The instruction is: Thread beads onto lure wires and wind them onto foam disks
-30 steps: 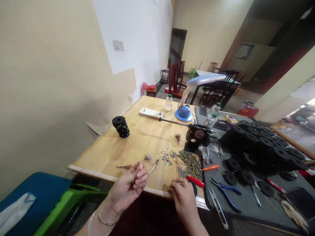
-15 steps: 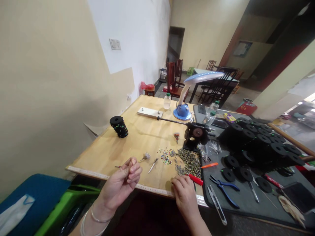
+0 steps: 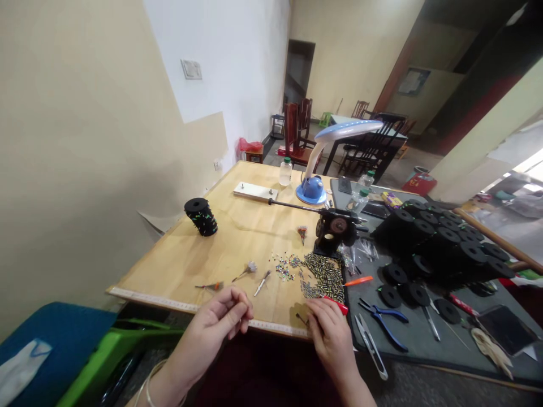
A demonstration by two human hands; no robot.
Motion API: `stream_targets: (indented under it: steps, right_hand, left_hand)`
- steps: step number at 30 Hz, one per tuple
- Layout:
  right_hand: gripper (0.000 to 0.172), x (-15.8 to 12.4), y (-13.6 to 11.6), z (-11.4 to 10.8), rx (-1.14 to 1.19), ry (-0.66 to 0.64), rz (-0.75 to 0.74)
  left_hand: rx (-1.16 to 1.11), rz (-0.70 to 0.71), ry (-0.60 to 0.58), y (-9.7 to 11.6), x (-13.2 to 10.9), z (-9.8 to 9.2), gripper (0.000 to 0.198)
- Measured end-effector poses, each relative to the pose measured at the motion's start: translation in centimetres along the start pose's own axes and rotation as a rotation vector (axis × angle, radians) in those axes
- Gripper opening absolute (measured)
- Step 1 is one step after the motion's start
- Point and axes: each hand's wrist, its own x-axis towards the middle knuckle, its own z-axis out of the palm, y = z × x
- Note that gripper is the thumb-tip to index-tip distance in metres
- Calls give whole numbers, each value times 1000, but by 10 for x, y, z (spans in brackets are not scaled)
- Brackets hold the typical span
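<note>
My left hand is closed in a pinch over the table's front edge; anything between its fingertips is too small to make out. My right hand is closed at the front edge, with a small dark item at its fingertips. Beside that hand lies a red-handled tool, partly covered. Striped metallic pieces form a pile behind it, next to scattered coloured beads. Between the hands and the beads lie a white-handled piece, a feathered piece and an orange-tipped piece.
A black foam cylinder stands at the left. Behind are a clamp-like black device, a blue lamp and a white board. The dark mat holds blue pliers, snips and stacked foam spools.
My left hand has lowered toward the front edge, uncovering the orange-tipped piece. My right hand has shifted slightly right and down, and a small dark item now shows at its fingertips.
</note>
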Motion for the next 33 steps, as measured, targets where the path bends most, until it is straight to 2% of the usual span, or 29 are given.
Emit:
stream_targets:
  steps: [3, 5, 8, 11, 13, 15, 18, 21, 24, 27, 29, 33]
  right_hand:
    - [21, 6, -26, -16, 93, 136, 110]
    - [23, 9, -49, -20, 211, 143, 190]
    - [30, 10, -79, -9, 515, -39, 230]
    - [30, 6, -92, 14, 730, -183, 333]
    - [24, 2, -92, 28, 856, -245, 410]
    - [17, 0, -87, 37, 838, -268, 438]
    - [22, -2, -78, 42, 712, -272, 401]
    - [27, -7, -68, 45, 704, -248, 419]
    - [36, -14, -58, 53, 817, -199, 544]
    - [45, -23, -46, 61, 968, -70, 748]
    - [49, -27, -38, 63, 1034, -46, 831]
    - [52, -34, -29, 64, 1086, -9, 882]
  left_hand:
    - [164, 107, -69, 1, -8, 8, 14]
    - [251, 180, -97, 1, -14, 14, 12]
    - [325, 234, -78, -1, -20, 22, 11]
    - [318, 234, -20, -7, -20, 23, 9]
    - [304, 207, -5, -12, -18, 21, 9]
    - [317, 188, -10, -17, -15, 20, 11]
    - [338, 191, -63, -24, -10, 23, 15]
    - [338, 178, -97, -31, -3, 26, 18]
    - [421, 200, -24, -36, 11, 25, 17]
    - [556, 316, 105, -38, 31, 22, 11]
    - [643, 366, 169, -40, 45, 23, 8]
    - [781, 268, 256, -50, 69, 32, 23]
